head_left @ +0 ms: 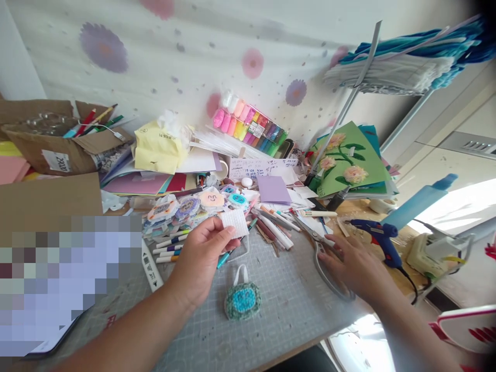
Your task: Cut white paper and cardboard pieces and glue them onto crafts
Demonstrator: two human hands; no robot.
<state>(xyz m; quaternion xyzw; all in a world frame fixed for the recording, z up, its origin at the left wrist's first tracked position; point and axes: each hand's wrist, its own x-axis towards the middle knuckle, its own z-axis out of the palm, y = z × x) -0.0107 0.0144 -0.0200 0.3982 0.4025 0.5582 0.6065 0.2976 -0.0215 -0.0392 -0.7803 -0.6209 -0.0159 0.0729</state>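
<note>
Between the thumb and fingers of my left hand (205, 256) is a small white square with a ribbed texture (235, 223). A thin pale strand hangs beneath it. My right hand (352, 263) is on a large pair of scissors (323, 271), its fingers curled at the handles near the pivot. The scissors lie on the grey cutting mat (287, 299), blades pointing away. Below my left hand, a fuzzy green ornament with a turquoise centre (243, 301) rests on the mat. A white loop (242, 275) sticks up from its top.
Several markers (170, 248) and flat paper pieces (211, 200) crowd the back of the mat. A blue glue gun (377, 235) lies right of the scissors. A cardboard box (46, 144) stands at back left; a pixelated phone (50, 346) lies at left.
</note>
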